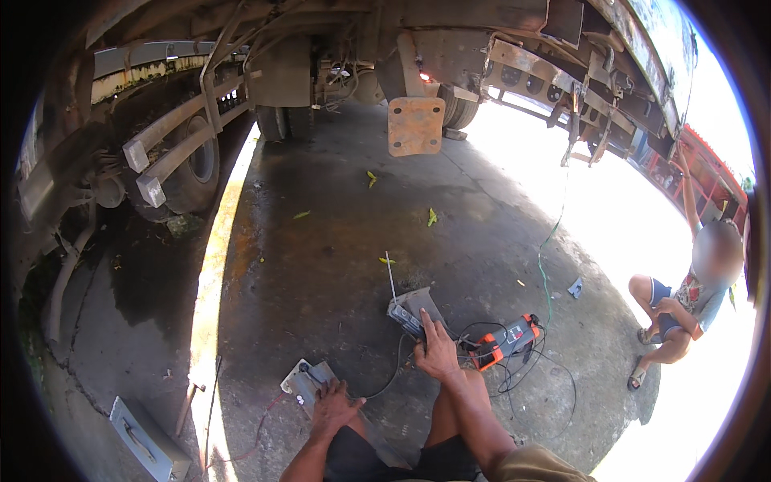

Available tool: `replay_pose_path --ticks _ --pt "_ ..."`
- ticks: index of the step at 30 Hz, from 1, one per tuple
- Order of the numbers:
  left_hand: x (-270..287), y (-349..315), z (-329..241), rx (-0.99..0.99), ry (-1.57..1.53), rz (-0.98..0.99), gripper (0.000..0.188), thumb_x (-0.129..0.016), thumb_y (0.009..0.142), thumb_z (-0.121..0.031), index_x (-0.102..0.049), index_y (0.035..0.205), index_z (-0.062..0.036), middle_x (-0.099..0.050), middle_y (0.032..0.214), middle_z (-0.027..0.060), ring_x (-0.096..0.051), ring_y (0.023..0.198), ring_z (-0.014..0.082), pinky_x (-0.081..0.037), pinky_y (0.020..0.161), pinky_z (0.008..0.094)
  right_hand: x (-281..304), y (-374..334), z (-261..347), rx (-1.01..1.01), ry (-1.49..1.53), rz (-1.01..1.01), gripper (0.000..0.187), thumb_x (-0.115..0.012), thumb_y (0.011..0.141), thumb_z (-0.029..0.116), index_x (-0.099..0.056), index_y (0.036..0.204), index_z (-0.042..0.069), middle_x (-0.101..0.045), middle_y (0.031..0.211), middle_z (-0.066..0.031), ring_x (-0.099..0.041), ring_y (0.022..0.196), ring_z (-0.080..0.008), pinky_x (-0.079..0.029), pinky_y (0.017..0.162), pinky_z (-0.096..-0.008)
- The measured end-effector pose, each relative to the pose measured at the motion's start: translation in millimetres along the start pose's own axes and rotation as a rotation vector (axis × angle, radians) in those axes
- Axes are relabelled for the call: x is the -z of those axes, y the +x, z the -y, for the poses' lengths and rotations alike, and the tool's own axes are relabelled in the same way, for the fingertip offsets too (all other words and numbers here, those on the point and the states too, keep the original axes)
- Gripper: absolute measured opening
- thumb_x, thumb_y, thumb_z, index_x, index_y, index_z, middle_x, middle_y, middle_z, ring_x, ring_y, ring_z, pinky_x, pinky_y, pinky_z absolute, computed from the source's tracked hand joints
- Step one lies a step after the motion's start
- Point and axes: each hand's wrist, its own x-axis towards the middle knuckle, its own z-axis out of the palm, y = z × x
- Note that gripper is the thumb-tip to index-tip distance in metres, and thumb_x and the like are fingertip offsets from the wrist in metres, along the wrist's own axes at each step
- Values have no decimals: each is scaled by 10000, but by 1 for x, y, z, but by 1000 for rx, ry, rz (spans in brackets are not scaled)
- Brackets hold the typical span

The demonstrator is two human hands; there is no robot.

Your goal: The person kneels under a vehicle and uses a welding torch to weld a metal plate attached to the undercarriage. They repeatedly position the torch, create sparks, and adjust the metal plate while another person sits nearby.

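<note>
My right hand (438, 351) reaches forward with its fingers stretched over a small grey case with dark markings (405, 319). A thin pale rod (391, 275) sticks up from the case's far end. Right behind the case is a grey metal piece (423, 300). My left hand (334, 408) lies with its fingers spread on the near edge of a grey metal piece with a pale plate (301, 383) at its far end. An orange and grey welding machine (507, 343) stands right of my right hand, with dark cables looped around it.
Overhead is a rusty truck chassis, with a holed rusty plate (416, 127) hanging down. A green cable (542, 265) runs from the machine toward the frame. A grey metal box (147, 442) is at lower left. A person (683, 305) crouches at right, one arm raised.
</note>
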Motion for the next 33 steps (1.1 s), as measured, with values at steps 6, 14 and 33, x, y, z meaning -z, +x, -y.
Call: replay_pose_path --ticks 6,14,33 --pt "-12 -4 11 -150 -126 -303 715 -728 932 -465 -592 1429 31 -579 1474 225 -515 1407 402 -364 1224 494 -16 -4 -11 42 79 -50 543 -627 921 132 -517 1426 -32 -577 1163 -250 -611 1086 -464 -511 954 -532" --pt "103 -41 -88 -528 -446 -818 410 -829 883 -272 -748 1175 3 -786 1018 135 -754 923 330 -594 841 442 -19 -1 -14 111 23 -68 500 -683 976 234 -552 1408 18 -622 1141 -225 -650 1050 -441 -530 907 -519" --pt "326 -161 -238 -1259 -1190 -965 165 -547 1083 -274 -669 1015 -184 -585 771 -51 -566 694 131 -464 787 387 -16 -2 -5 -70 8 140 530 -672 995 428 -582 1454 177 -730 1056 -201 -733 915 -437 -582 782 -543"
